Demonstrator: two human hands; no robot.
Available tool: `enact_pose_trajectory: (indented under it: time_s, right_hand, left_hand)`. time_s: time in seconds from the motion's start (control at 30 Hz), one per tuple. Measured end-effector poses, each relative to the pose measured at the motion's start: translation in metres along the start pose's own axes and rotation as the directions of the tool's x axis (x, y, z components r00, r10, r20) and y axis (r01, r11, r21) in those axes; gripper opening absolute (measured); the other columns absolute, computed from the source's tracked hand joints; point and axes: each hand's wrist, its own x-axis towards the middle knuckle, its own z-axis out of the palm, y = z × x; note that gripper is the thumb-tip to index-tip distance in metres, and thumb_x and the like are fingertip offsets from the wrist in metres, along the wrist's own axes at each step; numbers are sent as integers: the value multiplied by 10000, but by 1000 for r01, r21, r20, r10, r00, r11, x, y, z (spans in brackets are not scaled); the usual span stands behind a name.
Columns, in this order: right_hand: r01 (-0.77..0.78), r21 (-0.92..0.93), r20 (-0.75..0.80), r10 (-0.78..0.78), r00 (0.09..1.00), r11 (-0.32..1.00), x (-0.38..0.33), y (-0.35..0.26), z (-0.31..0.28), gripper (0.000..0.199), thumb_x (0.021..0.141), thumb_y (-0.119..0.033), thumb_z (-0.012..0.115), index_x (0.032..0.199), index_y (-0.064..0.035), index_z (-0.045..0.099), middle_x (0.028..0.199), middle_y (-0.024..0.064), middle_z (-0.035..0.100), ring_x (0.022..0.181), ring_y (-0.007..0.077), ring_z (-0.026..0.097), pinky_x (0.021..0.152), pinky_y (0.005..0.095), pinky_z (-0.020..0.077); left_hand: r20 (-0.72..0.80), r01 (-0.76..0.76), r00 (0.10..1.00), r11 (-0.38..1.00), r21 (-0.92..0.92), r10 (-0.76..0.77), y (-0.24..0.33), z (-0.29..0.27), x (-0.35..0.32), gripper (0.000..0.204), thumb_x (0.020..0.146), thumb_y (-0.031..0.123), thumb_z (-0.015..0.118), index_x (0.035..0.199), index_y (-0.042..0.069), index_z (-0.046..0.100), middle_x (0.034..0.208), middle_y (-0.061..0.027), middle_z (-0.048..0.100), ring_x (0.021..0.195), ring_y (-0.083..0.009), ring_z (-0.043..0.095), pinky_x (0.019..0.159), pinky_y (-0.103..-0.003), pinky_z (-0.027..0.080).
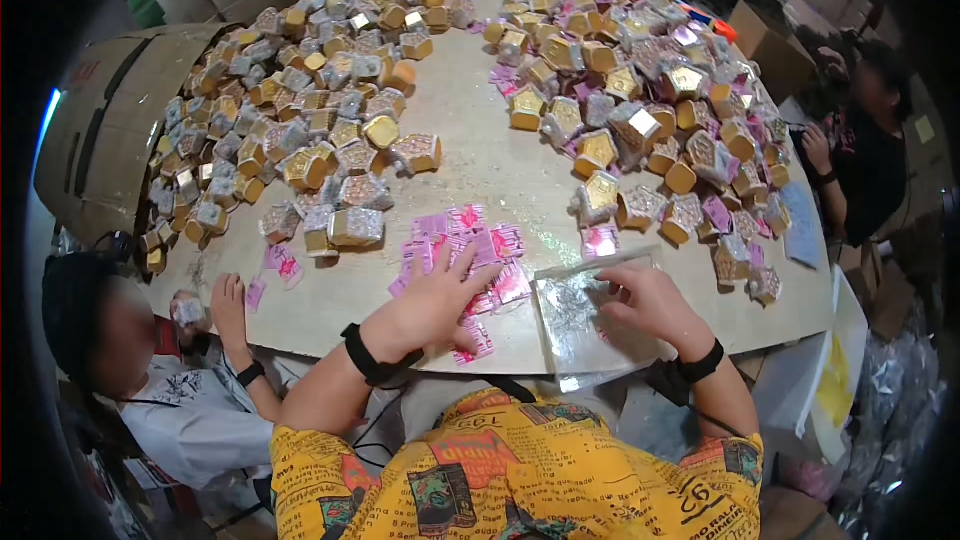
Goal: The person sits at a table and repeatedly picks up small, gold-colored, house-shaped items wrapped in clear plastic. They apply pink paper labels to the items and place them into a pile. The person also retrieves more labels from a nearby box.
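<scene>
Grip-wise, neither hand is clamped on anything yet. Left hand [432, 302] lies flat, fingers spread, on the pink paper slips [462, 248], wrist bent a bit, forearm coming up from the lower edge. Right hand [648, 302] sits just beside those slips, to their right, fingers loosely curled and apart, tips pressing on the clear plastic bag [580, 315] lying flat at the near edge of the worktop [480, 155]. Can't tell if anything is inside that bag, it's all glare.

Progress, as I'd judge it: loads left. Beyond the slips to the left is a big heap of gold and silver boxes [300, 110], and beyond them to the right another pile of gold boxes [640, 90] with more pink bits mixed in.

Left of the slips, a co-worker's hand [229, 302] rests on the worktop edge; far right sits another person [865, 140].
</scene>
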Motion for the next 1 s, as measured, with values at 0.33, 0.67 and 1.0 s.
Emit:
enact_pose_trajectory:
  time_s: [0.33,0.67,1.0]
  right_hand:
    - [-78,186,67,67,996,979,19,18,13,401,737,-56,628,1137,-22,618,812,127,631,695,190,601,663,308,492]
    - [-99,408,34,93,995,907,6,-12,-2,425,756,61,589,1169,-33,620,804,34,620,734,115,573,673,259,468]
    - [-94,423,-40,122,992,901,-12,-14,9,400,774,22,621,1171,-29,608,833,48,631,741,122,586,681,270,484]
  left_hand:
    - [-291,-8,955,990,142,49,-14,13,23,799,732,329,760,1413,155,380,1410,-213,371,1277,-395,380,1013,-525,333]
    - [-331,-88,924,733,-674,-193,57,23,55,305,797,267,677,967,14,697,832,-159,652,730,-308,635,678,-397,498]
    - [-143,-17,964,485,-874,-226,81,46,81,219,770,215,679,841,11,712,802,-154,664,721,-280,653,663,-352,503]
